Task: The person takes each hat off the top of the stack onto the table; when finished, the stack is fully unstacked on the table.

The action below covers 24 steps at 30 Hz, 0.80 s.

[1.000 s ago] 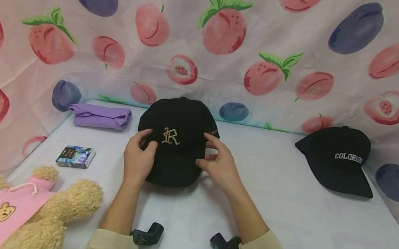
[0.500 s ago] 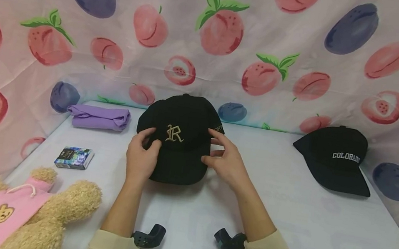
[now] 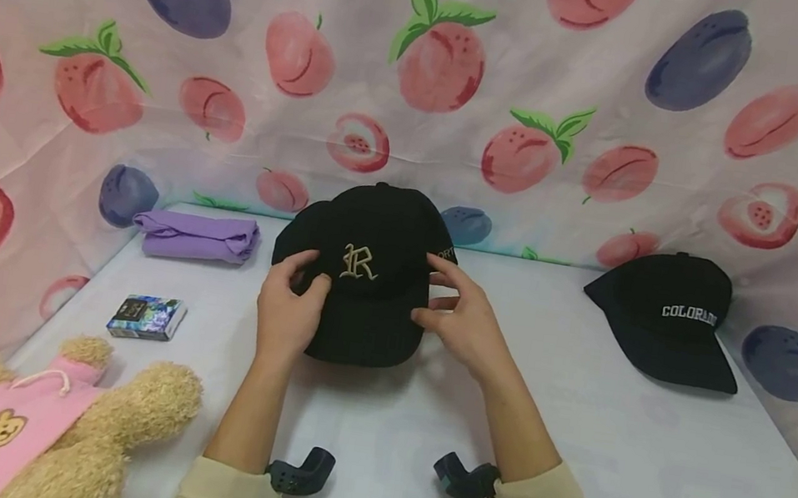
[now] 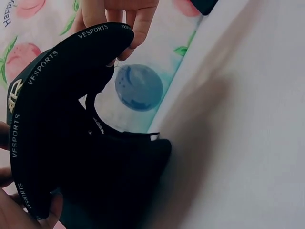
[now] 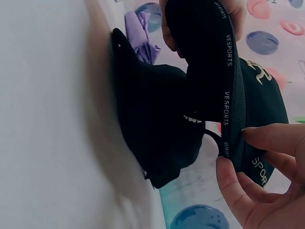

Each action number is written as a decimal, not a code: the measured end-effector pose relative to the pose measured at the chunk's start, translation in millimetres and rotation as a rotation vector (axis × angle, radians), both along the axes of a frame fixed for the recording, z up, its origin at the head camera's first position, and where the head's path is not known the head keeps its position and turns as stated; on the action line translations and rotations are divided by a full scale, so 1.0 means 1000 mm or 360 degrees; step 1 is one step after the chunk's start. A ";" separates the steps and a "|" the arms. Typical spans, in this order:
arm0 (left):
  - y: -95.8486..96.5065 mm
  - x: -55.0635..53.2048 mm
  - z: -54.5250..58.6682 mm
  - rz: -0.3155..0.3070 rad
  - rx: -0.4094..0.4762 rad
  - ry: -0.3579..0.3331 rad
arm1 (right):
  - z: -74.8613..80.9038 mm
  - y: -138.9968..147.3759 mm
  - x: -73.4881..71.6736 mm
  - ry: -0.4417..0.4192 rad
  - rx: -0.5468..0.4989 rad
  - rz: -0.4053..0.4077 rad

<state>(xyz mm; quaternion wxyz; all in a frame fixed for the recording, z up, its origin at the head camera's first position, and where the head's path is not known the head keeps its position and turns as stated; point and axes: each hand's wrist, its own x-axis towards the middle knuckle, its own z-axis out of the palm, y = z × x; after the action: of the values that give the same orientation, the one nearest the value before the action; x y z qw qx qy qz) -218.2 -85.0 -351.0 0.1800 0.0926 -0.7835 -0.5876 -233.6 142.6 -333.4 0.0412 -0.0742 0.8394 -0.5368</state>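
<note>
My left hand (image 3: 286, 314) and right hand (image 3: 466, 325) grip a black baseball cap (image 3: 377, 322) by opposite sides of its brim. A gold "R" marks its front, which faces me. In the right wrist view, thumb and fingers of my right hand (image 5: 271, 176) pinch the brim's edge, near gold lettering on the cap's side. White "VESPORTS" print runs along the brim's edging in the left wrist view. Behind and lower, close over the tabletop, is another black cap-like shape (image 5: 152, 109) with a bit of white lettering; in the head view it is mostly hidden behind the held cap.
A black "COLORADO" cap (image 3: 670, 318) sits at the table's right. Folded purple cloth (image 3: 196, 237) lies back left, a small blue patterned box (image 3: 146, 317) in front of it. A teddy bear in pink (image 3: 4, 433) lies front left. Fruit-print fabric (image 3: 413, 141) hangs around the table (image 3: 533, 435).
Both hands have lifted the cap slightly and carried it a little to the right. More of the black shape shows at its left. The view has shifted a little; other things stay put.
</note>
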 end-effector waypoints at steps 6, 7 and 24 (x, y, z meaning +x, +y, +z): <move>0.007 0.000 0.006 -0.0023 -0.0010 0.0021 | 0.007 0.008 0.001 0.0011 -0.0007 0.0008; 0.008 0.000 0.007 -0.0030 -0.0005 0.0022 | 0.008 0.009 0.001 0.0010 -0.0008 0.0006; 0.023 -0.004 0.016 -0.0047 -0.0016 0.0063 | 0.018 0.023 0.000 0.0014 -0.0033 -0.0028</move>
<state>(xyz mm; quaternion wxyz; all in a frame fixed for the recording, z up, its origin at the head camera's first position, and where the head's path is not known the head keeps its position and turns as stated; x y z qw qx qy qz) -222.3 -61.6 -334.5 0.1872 0.0685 -0.7841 -0.5878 -233.3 165.9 -315.2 0.0320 -0.0695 0.8347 -0.5454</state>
